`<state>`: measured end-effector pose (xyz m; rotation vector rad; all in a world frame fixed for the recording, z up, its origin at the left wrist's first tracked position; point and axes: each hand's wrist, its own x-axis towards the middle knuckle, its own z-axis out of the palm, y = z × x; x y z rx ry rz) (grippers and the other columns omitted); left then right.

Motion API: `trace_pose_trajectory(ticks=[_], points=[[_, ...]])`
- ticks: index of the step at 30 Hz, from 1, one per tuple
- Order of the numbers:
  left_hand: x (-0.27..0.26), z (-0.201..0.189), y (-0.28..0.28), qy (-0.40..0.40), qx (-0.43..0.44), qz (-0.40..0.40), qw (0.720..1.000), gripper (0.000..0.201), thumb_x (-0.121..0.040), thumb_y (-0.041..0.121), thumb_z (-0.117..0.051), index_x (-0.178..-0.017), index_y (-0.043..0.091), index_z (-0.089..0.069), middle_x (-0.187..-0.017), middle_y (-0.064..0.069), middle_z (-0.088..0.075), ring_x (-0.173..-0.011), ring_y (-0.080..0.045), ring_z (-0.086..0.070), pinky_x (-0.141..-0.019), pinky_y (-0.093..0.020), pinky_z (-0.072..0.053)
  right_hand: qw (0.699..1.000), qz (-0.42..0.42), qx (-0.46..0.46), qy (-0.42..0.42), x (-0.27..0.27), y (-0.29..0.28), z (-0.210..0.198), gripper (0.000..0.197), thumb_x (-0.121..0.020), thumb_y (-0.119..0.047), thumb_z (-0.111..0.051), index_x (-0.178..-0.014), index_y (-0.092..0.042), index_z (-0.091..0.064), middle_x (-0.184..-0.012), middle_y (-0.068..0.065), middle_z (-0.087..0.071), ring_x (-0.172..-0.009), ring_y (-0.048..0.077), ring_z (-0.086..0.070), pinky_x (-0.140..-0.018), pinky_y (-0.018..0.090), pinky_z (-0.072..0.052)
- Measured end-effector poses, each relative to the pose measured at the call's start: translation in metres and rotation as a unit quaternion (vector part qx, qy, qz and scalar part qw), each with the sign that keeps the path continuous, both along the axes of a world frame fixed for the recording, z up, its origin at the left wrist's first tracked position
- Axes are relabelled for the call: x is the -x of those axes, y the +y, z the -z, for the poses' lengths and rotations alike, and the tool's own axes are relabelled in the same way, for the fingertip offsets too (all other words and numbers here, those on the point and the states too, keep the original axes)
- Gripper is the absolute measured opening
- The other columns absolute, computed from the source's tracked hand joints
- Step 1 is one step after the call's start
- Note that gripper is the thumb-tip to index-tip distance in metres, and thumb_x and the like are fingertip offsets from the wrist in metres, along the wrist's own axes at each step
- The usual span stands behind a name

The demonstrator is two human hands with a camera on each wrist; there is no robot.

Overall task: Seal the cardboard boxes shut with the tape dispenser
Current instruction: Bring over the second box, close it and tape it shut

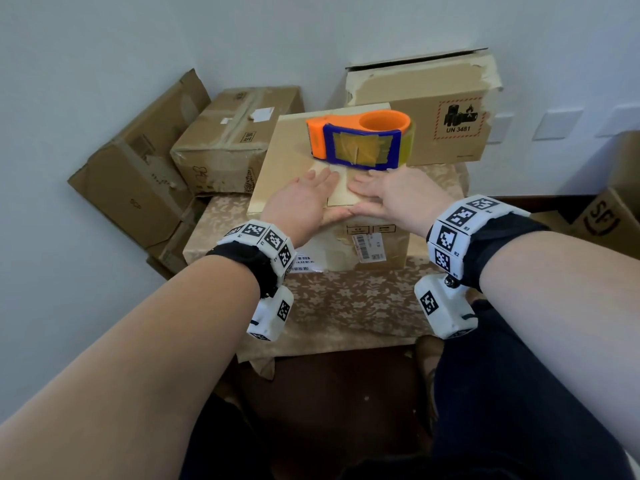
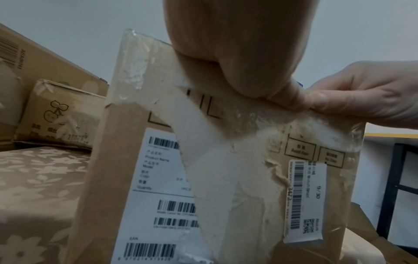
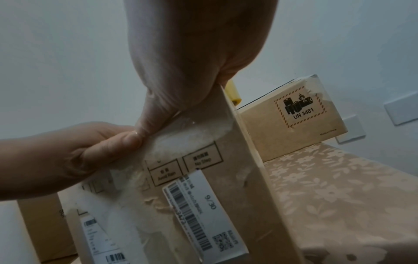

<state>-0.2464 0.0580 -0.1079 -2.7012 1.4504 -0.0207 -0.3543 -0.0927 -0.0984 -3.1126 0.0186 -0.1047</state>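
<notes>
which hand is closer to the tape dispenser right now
Right. The right hand lies flat on the box with its fingertips almost under the tape dispenser; the left hand presses the box top beside it, slightly further back and left.

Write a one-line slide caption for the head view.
Both hands, left hand and right hand, press flat on the box top, tape dispenser resting just beyond the fingertips.

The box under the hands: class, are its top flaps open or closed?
Closed. The box has a flat top; the left hand and right hand press on it, and the tape dispenser rests there.
</notes>
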Motion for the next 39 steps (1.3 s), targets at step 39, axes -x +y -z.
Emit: trace_pose_trajectory(ticks=[39], points=[[0.024,0.001,-0.027,-0.046,-0.002,-0.11,0.993,0.102,-0.071,0.086,-0.013,-0.147,0.019,-0.026,-0.148,-0.003,-0.039,-0.133,-0.024,-0.04,-0.111,-0.061,-0.017,0.988,0.095,-0.117,-0.033,0.028,-0.045,0.018,0.06,-0.09,-0.061,-0.044,-0.145,-0.036,-0.039,-0.131,0.003,-0.061,-0.117,0.023,-0.056,-0.083,0.029,-0.041]])
